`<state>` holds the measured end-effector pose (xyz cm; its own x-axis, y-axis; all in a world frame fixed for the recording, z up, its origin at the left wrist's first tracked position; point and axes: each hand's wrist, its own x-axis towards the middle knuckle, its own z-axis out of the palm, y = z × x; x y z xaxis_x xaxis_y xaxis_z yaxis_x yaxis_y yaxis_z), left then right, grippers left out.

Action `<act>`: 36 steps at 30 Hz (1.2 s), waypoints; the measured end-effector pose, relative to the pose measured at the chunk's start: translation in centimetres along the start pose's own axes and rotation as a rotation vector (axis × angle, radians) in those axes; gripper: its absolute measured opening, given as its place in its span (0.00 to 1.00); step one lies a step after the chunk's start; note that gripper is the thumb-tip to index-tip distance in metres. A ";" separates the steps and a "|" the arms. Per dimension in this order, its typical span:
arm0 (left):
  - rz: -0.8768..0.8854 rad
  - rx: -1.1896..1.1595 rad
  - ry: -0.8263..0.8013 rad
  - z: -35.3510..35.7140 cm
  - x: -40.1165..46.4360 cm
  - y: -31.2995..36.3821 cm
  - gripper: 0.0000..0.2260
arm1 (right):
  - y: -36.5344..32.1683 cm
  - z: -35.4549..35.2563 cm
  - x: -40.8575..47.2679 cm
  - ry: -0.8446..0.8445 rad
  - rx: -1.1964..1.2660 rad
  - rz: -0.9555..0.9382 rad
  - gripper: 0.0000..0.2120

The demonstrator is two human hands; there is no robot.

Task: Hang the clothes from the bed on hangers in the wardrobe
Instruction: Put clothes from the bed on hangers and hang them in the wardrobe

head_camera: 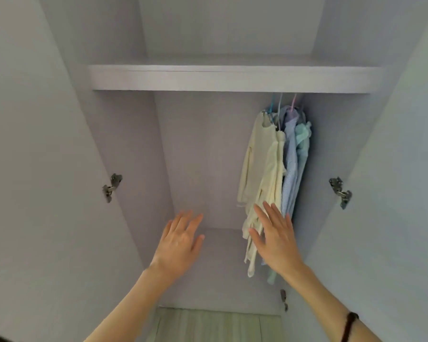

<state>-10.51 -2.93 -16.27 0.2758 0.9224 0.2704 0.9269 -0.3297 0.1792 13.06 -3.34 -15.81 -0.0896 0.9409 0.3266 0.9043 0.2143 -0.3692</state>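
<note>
- I am looking into the open wardrobe, pale lilac inside, with both doors swung wide.
- One shelf spans the top; I see nothing standing on its front edge, and its upper surface is mostly hidden from me.
- Below the shelf, the clothes hang bunched against the right wall: two cream garments in front, a blue striped shirt behind them, and a mint-green piece at the back.
- The hangers show only as thin blue and pink hooks rising under the shelf; the rail itself I cannot see.
- My left hand is held up in the bare middle of the compartment, fingers straight and slightly spread, holding nothing.
- My right hand is flat and open, its fingers over the lower part of the cream garments; whether it touches them I cannot tell.
- A dark band sits on the right forearm.
- Metal hinges are fixed on both side walls.
</note>
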 end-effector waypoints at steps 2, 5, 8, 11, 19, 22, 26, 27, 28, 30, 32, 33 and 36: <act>0.049 -0.057 -0.044 0.9 2.1 1.1 0.20 | 1.5 -0.2 0.9 0.039 -0.012 0.053 0.34; 0.080 -0.075 -0.089 2.2 5.5 2.8 0.23 | 3.8 -0.3 3.0 0.032 -0.020 0.108 0.35; 0.095 -0.145 -0.146 3.9 8.9 4.1 0.32 | 6.4 -0.1 5.5 0.059 -0.023 0.134 0.37; 0.092 -0.178 -0.147 6.0 13.1 4.8 0.23 | 8.8 0.3 8.7 0.095 -0.015 0.143 0.29; 0.087 -0.296 -0.113 8.1 25.0 8.6 0.22 | 15.7 -1.1 19.0 0.194 0.007 0.111 0.22; 0.080 -0.394 -0.072 8.7 28.8 10.3 0.22 | 17.5 -1.0 22.2 0.201 0.009 0.098 0.26; 0.045 -0.519 -0.029 9.0 33.0 12.2 0.22 | 19.2 -0.3 25.2 0.205 -0.110 0.082 0.27; 0.025 -0.540 -0.024 9.1 33.8 12.5 0.23 | 19.5 -0.1 25.6 0.208 -0.137 0.084 0.27; 0.011 -0.550 -0.020 9.1 34.7 12.6 0.23 | 19.7 0.2 26.0 0.216 -0.155 0.078 0.27; -0.012 -0.543 -0.019 9.2 36.3 12.6 0.24 | 20.1 0.9 26.6 0.232 -0.167 0.052 0.29; -0.031 -0.548 -0.009 9.4 37.5 12.4 0.23 | 20.4 1.5 27.2 0.216 -0.166 0.050 0.32; -0.043 -0.556 0.004 9.5 38.0 12.2 0.22 | 20.4 1.7 27.3 0.206 -0.168 0.056 0.31; -0.094 -0.602 0.079 9.7 39.1 11.6 0.18 | 20.3 2.4 27.7 0.190 -0.179 0.087 0.27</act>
<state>13.50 31.21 -12.78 0.1588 0.9430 0.2925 0.6333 -0.3246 0.7025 27.93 27.66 -16.38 0.0566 0.8839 0.4642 0.9659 0.0691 -0.2493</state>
